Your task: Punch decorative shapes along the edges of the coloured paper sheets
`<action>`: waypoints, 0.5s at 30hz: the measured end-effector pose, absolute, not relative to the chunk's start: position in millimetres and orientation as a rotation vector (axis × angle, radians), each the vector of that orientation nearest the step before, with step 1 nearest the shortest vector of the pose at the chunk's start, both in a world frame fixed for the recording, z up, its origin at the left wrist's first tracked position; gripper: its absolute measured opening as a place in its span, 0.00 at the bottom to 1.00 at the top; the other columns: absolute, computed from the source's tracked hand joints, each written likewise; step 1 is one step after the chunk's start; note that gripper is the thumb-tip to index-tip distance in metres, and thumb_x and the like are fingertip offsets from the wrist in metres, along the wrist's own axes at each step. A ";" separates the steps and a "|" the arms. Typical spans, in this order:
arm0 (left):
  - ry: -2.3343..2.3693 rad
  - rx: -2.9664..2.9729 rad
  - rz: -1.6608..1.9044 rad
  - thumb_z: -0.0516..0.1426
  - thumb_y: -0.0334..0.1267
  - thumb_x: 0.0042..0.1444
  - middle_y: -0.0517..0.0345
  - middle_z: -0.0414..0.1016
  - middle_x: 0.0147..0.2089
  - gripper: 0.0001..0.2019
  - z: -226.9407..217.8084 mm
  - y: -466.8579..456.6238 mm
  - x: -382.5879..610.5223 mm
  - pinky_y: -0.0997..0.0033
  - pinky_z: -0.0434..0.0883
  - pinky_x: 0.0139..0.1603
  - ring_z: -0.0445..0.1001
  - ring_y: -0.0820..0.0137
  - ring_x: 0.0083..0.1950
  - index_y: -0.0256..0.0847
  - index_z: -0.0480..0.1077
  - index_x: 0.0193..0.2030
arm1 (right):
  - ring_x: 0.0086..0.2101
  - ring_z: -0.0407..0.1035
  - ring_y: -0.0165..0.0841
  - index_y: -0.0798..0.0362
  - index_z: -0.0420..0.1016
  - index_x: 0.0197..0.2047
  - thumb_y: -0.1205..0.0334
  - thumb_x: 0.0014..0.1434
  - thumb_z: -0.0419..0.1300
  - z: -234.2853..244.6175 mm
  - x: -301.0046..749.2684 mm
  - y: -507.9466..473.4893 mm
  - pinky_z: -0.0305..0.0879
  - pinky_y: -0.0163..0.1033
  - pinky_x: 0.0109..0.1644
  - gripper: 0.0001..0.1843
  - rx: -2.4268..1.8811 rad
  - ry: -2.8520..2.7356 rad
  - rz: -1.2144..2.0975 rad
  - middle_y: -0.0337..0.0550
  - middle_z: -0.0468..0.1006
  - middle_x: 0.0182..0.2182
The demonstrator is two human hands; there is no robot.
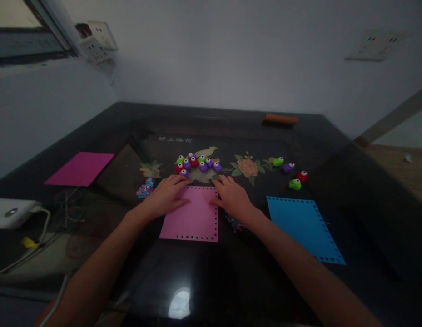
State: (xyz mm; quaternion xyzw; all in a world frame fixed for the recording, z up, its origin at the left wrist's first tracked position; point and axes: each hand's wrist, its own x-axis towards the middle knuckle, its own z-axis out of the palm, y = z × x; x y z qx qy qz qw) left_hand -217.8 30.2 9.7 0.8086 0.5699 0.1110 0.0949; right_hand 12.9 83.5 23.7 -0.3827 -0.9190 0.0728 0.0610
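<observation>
A pink sheet (pixel 193 215) with small holes along its edges lies flat on the dark glossy table. My left hand (pixel 168 195) rests on its upper left corner, fingers stretched out. At the upper right corner, my right hand (pixel 233 195) touches the sheet with its fingers apart; a ring shows on one finger. Just beyond the sheet sits a cluster of small green, red and purple toys with big eyes (pixel 193 162). Tiny pink and blue pieces (pixel 145 188) lie beside my left hand. Similar bits (pixel 234 223) are partly hidden under my right hand.
A blue sheet (pixel 302 227) with edge holes lies to the right, below several more eyed toys (pixel 294 184). At the left are a magenta sheet (pixel 81 169) and a white device (pixel 15 213) with cables. A brown roll (pixel 280 119) lies near the back edge.
</observation>
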 end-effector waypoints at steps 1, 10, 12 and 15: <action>1.693 2.397 0.318 0.58 0.43 0.55 0.46 0.66 0.58 0.24 8.2 30.4 -218.3 0.55 0.62 0.57 0.63 0.57 0.58 0.40 0.64 0.59 | 0.50 0.64 0.48 0.59 0.68 0.55 0.54 0.53 0.64 23.2 12.9 83.6 0.69 0.49 0.45 0.29 -1.161 -2.789 0.208 0.57 0.71 0.50; 1.700 2.420 0.298 0.58 0.45 0.55 0.46 0.66 0.56 0.24 1.5 32.5 -221.2 0.55 0.64 0.56 0.65 0.55 0.56 0.40 0.66 0.58 | 0.50 0.64 0.46 0.57 0.72 0.52 0.56 0.54 0.64 24.1 12.6 78.3 0.68 0.48 0.45 0.24 -1.157 -2.803 0.200 0.54 0.71 0.50; 1.701 2.419 0.288 0.58 0.45 0.55 0.46 0.66 0.55 0.23 0.8 32.8 -221.8 0.55 0.64 0.55 0.65 0.55 0.56 0.41 0.67 0.57 | 0.50 0.64 0.46 0.57 0.72 0.52 0.56 0.55 0.64 24.6 12.5 76.9 0.68 0.48 0.45 0.23 -1.158 -2.801 0.192 0.54 0.72 0.50; 1.703 2.408 0.292 0.58 0.46 0.55 0.48 0.67 0.55 0.22 1.1 33.1 -222.2 0.54 0.64 0.55 0.65 0.55 0.56 0.42 0.68 0.56 | 0.49 0.64 0.46 0.56 0.72 0.52 0.56 0.55 0.64 25.4 12.5 75.5 0.68 0.48 0.44 0.23 -1.167 -2.804 0.182 0.53 0.72 0.50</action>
